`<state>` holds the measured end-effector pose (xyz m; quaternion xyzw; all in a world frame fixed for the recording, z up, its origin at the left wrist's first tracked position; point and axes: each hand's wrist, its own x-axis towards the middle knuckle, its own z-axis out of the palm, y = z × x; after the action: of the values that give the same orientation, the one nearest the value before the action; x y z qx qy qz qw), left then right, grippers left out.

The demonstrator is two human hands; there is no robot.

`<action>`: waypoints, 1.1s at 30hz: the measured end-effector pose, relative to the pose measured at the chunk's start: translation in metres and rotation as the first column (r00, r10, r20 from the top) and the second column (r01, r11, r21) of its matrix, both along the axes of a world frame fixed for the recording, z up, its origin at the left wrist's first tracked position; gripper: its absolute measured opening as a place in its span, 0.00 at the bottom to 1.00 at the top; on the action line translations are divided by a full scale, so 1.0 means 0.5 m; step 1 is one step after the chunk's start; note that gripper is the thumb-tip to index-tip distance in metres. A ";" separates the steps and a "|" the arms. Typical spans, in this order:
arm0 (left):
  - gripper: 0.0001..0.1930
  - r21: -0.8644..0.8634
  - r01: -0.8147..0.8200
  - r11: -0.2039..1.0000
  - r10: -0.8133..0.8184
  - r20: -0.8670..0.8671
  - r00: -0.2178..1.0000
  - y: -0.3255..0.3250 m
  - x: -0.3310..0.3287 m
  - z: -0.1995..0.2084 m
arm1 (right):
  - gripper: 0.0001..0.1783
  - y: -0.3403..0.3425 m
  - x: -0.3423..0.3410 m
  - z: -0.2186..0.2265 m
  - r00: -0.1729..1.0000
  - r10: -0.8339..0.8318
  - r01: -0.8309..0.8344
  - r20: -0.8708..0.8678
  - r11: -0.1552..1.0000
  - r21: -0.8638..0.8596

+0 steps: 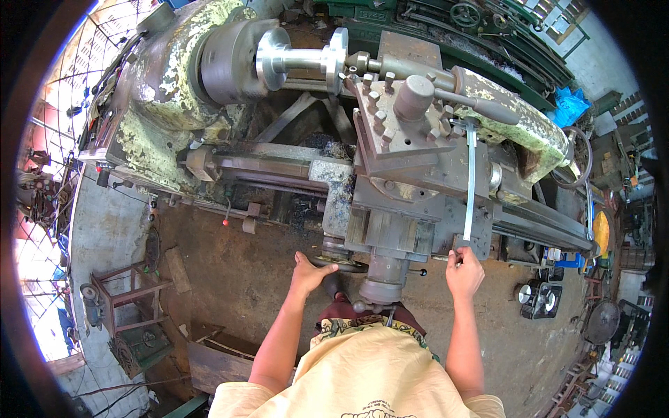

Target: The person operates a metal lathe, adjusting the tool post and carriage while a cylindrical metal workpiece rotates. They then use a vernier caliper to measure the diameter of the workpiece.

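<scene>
My left hand [308, 276] is at the dark handwheel [348, 265] on the front of the lathe carriage, thumb over its rim; the other fingers are partly hidden. My right hand [465, 273] is pinched closed at the carriage's front right corner, just below a long bright steel strip [470, 184] resembling a caliper. What lies in that pinch is hidden. A shiny flanged spool-shaped workpiece [301, 58] sits between the blurred chuck [233, 61] and the tailstock [505, 97]. The square tool post [390, 115], with several bolts and a long handle, stands near the workpiece's right flange.
The worn headstock [157, 104] stands at left, and bed rails [540, 223] run right. A red-knobbed lever [226, 212] hangs below the bed. On the floor are a metal frame stand [132, 299] at left and a black tray [540, 299] at right. Green machinery [446, 21] lies behind.
</scene>
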<state>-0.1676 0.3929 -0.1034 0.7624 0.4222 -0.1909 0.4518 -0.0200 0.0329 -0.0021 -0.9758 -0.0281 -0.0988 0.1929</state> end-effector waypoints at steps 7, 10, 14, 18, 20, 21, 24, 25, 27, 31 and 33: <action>0.76 -0.032 -0.024 0.999 0.025 0.031 0.999 0.002 -0.004 -0.004 | 0.09 -0.002 -0.001 -0.005 0.999 0.019 -0.019 0.026 1.000 0.017; 0.76 -0.045 -0.035 0.998 0.037 0.037 0.999 0.003 -0.004 -0.002 | 0.09 -0.003 -0.002 -0.004 0.999 0.023 -0.023 0.024 1.000 0.014; 0.75 -0.078 -0.054 0.995 0.058 0.041 0.997 0.004 -0.003 0.003 | 0.10 -0.004 -0.003 -0.005 1.000 0.023 -0.023 0.012 1.000 0.021; 0.75 -0.099 -0.075 0.992 0.080 0.047 0.996 0.005 -0.003 0.005 | 0.10 -0.005 -0.005 -0.006 1.000 0.028 -0.028 0.013 0.999 0.019; 0.75 -0.084 -0.064 0.994 0.068 0.051 0.996 0.006 -0.004 0.005 | 0.10 -0.006 -0.005 -0.006 0.999 0.038 -0.039 0.015 0.999 0.013; 0.75 -0.076 -0.065 0.995 0.068 0.038 0.997 0.006 -0.004 0.004 | 0.10 -0.007 -0.006 -0.006 0.999 0.038 -0.038 0.012 0.999 0.014; 0.74 -0.101 -0.084 0.991 0.091 0.058 0.994 0.006 -0.006 0.000 | 0.09 -0.007 -0.007 -0.005 0.998 0.050 -0.050 0.024 0.999 0.020; 0.74 -0.084 -0.078 0.993 0.084 0.071 0.994 0.006 -0.007 -0.002 | 0.09 -0.007 -0.007 -0.005 0.999 0.048 -0.049 0.023 0.999 0.015; 0.73 -0.037 -0.084 0.996 0.086 0.078 0.993 0.004 -0.008 -0.005 | 0.10 -0.006 -0.007 -0.004 0.999 0.040 -0.040 0.018 0.999 0.013; 0.73 -0.079 -0.110 0.991 0.117 0.091 0.989 0.004 -0.012 -0.006 | 0.10 -0.004 -0.007 -0.003 0.999 0.039 -0.039 0.013 0.999 0.011; 0.73 -0.102 -0.127 0.987 0.134 0.070 0.989 0.005 -0.013 -0.005 | 0.10 -0.005 -0.007 -0.002 0.999 0.038 -0.038 0.008 0.999 0.012</action>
<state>-0.1742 0.3957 -0.1058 0.7170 0.4437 -0.1520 0.5158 -0.0235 0.0306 -0.0029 -0.9736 -0.0468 -0.0991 0.2003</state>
